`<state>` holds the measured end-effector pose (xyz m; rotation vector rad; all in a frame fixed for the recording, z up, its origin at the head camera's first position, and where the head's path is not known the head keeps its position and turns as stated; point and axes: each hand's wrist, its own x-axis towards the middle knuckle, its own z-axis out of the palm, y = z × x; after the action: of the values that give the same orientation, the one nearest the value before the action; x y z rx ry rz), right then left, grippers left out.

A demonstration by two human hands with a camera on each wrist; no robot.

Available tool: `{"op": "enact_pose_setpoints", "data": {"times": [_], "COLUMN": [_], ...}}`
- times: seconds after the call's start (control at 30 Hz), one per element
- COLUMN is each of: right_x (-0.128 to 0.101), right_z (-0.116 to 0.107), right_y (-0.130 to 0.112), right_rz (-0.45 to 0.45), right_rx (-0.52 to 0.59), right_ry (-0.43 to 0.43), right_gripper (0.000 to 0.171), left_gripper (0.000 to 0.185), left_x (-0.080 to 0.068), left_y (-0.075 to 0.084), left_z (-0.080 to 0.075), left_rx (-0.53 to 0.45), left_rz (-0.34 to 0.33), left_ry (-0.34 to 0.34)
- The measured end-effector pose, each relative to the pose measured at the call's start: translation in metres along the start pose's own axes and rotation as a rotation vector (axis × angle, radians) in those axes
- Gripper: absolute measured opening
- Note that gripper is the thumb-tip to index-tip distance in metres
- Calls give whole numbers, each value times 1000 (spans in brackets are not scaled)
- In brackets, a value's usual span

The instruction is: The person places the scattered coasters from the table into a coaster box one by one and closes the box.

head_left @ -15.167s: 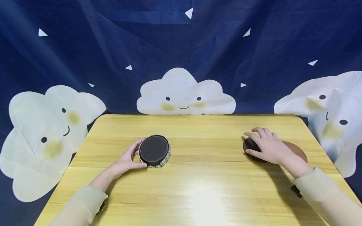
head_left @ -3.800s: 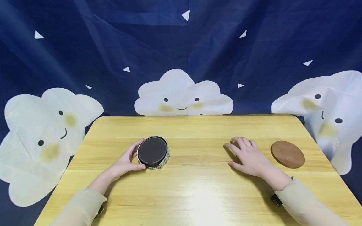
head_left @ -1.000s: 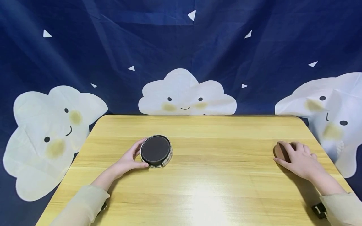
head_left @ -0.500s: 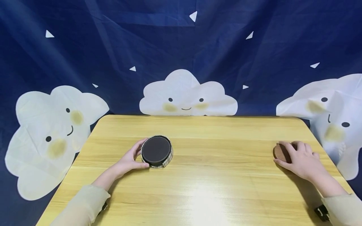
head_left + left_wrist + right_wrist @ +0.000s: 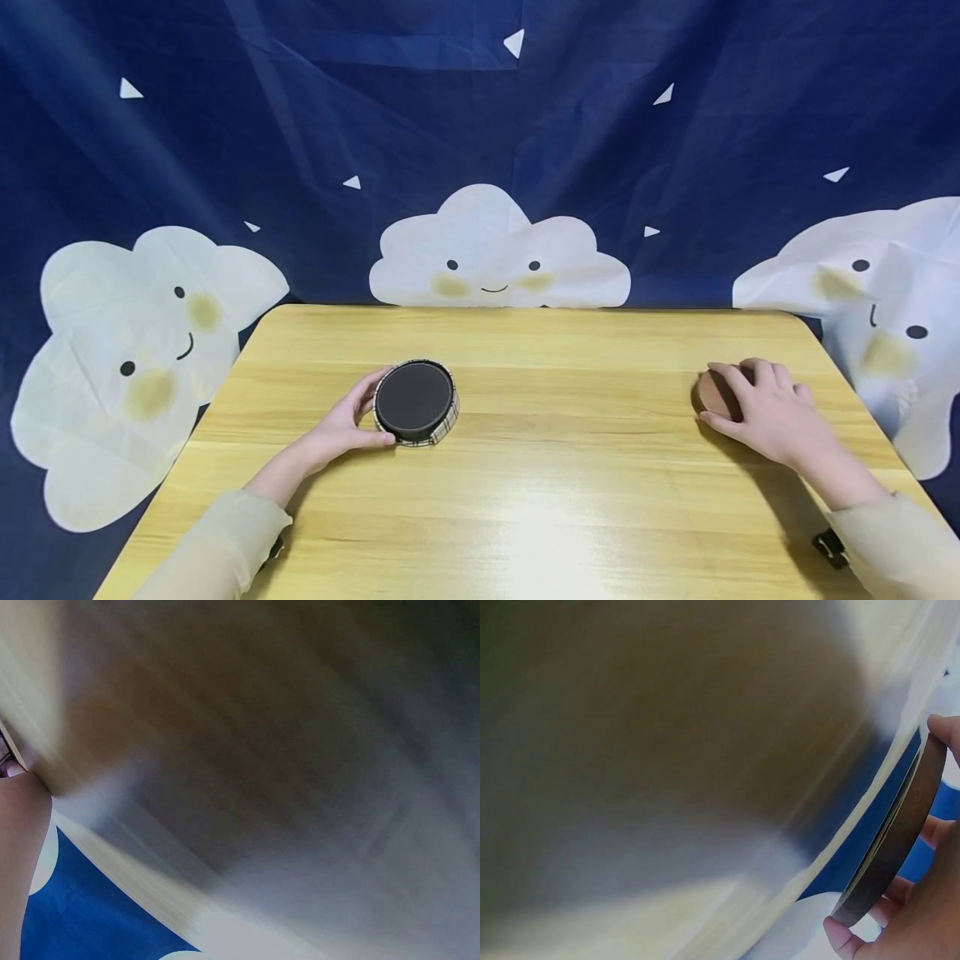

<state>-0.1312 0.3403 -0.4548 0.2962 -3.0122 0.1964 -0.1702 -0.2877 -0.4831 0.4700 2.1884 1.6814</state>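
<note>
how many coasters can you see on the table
2 in view: a dark coaster topping the plaid holder held by the left hand, and a brown coaster under the right hand. The holder may hide more.

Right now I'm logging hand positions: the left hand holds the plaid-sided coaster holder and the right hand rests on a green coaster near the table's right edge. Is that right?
Not quite: the coaster under the right hand is brown, not green, as the head view shows. The rest stands: the left hand holds the plaid-sided coaster holder, and the right hand's coaster is near the table's right edge.
</note>
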Motion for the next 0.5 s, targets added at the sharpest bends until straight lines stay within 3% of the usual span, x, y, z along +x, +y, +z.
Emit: {"op": "enact_pose_setpoints", "data": {"times": [0.5], "right_x": [29], "right_z": [-9], "right_y": [-43], "right_rz": [-114], "right_rx": [-42], "right_ry": [30], "right_gripper": [79], "left_gripper": [109], "left_x": [0], "left_y": [0], "left_z": [0], "left_rx": [10], "left_rz": [1], "left_ry": [10]}}
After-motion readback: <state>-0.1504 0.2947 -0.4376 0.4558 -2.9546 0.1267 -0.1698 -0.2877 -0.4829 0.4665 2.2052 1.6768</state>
